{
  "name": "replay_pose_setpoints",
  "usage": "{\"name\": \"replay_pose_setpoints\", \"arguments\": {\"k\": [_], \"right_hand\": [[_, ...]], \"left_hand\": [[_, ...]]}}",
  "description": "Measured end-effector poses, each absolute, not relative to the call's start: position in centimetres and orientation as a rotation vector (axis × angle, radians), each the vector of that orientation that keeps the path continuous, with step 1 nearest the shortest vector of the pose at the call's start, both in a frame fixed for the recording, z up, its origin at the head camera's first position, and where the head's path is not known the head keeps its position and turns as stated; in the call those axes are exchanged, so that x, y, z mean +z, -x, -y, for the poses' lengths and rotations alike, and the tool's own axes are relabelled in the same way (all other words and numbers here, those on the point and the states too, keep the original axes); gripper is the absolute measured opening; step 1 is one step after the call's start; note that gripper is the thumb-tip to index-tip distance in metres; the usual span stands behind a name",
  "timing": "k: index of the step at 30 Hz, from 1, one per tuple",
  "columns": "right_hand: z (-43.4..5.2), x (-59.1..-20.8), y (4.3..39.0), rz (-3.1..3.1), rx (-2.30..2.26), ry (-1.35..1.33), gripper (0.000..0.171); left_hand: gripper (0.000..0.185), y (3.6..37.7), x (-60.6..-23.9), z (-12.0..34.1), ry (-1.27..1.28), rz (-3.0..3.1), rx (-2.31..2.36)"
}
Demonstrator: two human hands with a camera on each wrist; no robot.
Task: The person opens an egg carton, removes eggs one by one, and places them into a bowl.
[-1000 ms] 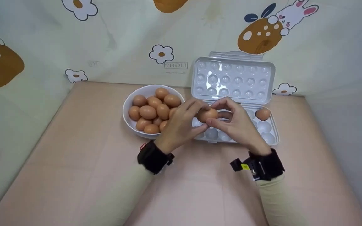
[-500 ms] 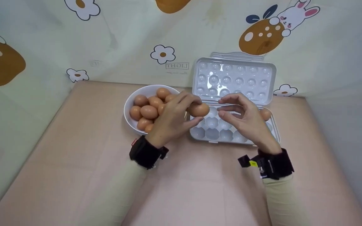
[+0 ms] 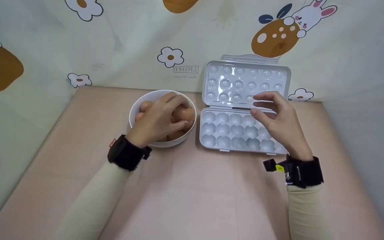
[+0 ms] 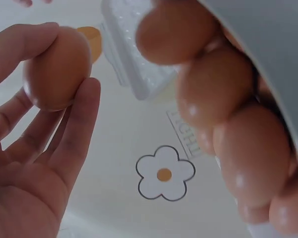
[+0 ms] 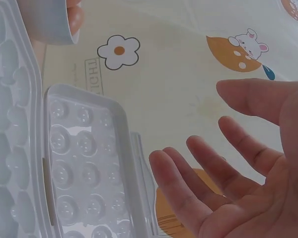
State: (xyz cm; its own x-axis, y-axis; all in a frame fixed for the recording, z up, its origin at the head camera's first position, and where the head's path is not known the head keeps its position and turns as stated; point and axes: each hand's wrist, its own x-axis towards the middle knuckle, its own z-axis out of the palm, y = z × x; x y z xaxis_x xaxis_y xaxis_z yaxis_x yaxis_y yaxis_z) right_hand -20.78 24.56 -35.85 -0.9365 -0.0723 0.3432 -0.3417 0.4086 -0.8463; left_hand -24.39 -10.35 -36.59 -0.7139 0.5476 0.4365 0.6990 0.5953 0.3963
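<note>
My left hand [image 3: 158, 120] pinches a brown egg [image 4: 58, 72] between thumb and fingers, above the white bowl [image 3: 132, 115]. Several more brown eggs [image 4: 251, 153] fill that bowl, partly covered by the hand in the head view. To the right lies an egg carton [image 3: 237, 130] with its lid [image 3: 245, 81] raised, and bare cups show across its left and middle. My right hand [image 3: 282, 123] hovers over the carton's right end, fingers apart and holding nothing; it hides the cups beneath it. In the right wrist view, the right hand's fingers [image 5: 181, 193] are spread.
A peach cloth [image 3: 185, 190] covers the table. Patterned fabric [image 3: 128, 43] with flowers and rabbits rises behind and at the sides, close behind the carton lid.
Both hands were on the egg above the carton. The right hand let go and drew back right; the left hand carried the egg left to the bowl.
</note>
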Motion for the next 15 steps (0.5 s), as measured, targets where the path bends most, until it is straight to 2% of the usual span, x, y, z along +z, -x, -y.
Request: {"name": "replay_pose_setpoints", "arguments": {"k": [15], "right_hand": [[-25.9, -35.9, 21.1, 2.462, 1.413, -0.297, 0.042]], "left_hand": [[0.039, 24.9, -36.9, 12.9, 1.266, 2.644, -0.652]]}}
